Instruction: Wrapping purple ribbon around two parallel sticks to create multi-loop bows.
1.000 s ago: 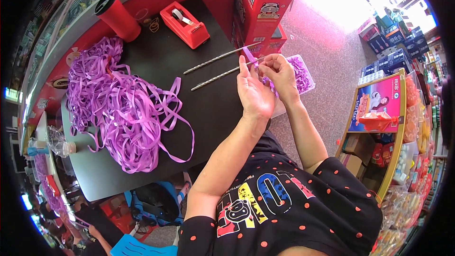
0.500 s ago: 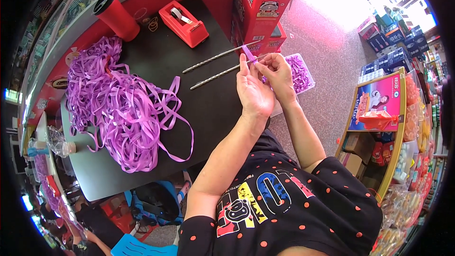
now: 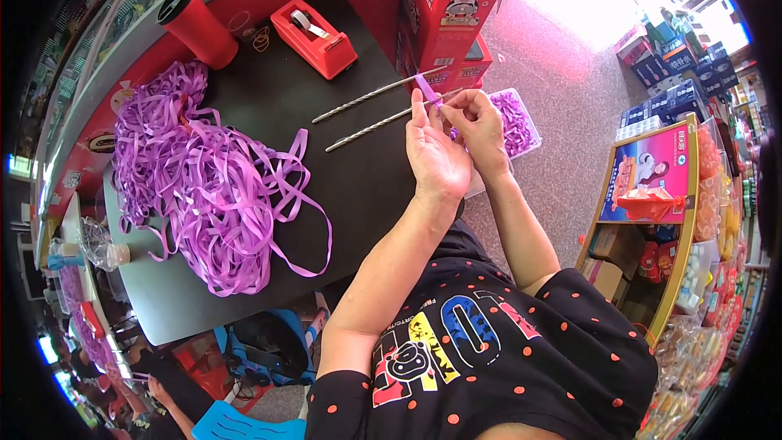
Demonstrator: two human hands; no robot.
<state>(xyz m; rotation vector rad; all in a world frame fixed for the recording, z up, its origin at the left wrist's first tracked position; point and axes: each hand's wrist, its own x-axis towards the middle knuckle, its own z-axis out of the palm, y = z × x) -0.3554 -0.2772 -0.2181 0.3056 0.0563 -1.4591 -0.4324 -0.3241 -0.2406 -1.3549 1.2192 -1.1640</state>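
Two long metal drill bits [image 3: 358, 103] lie side by side, pointing out over the black table. A short folded piece of purple ribbon [image 3: 427, 88] shows by their smooth shank ends. My left hand [image 3: 438, 151] is palm up beneath it, fingers curled against the ribbon. Thumb and forefinger of my right hand [image 3: 479, 126] pinch the ribbon close to the left fingertips; the exact grip is partly hidden. A large heap of loose purple ribbon [image 3: 228, 204] covers the table's left part, one loop trailing toward the middle.
On the table [image 3: 342, 195] stand a red tumbler [image 3: 204, 28] and a red tape dispenser [image 3: 314, 37], with rubber bands [image 3: 260, 39] between them. A tall red box [image 3: 444, 16] rises behind the drill bits. Beyond my right hand is a clear tub of small purple ribbon pieces [image 3: 515, 122].
Both hands stay at the ribbon with almost no movement. At the lower left edge another person's arm has shifted.
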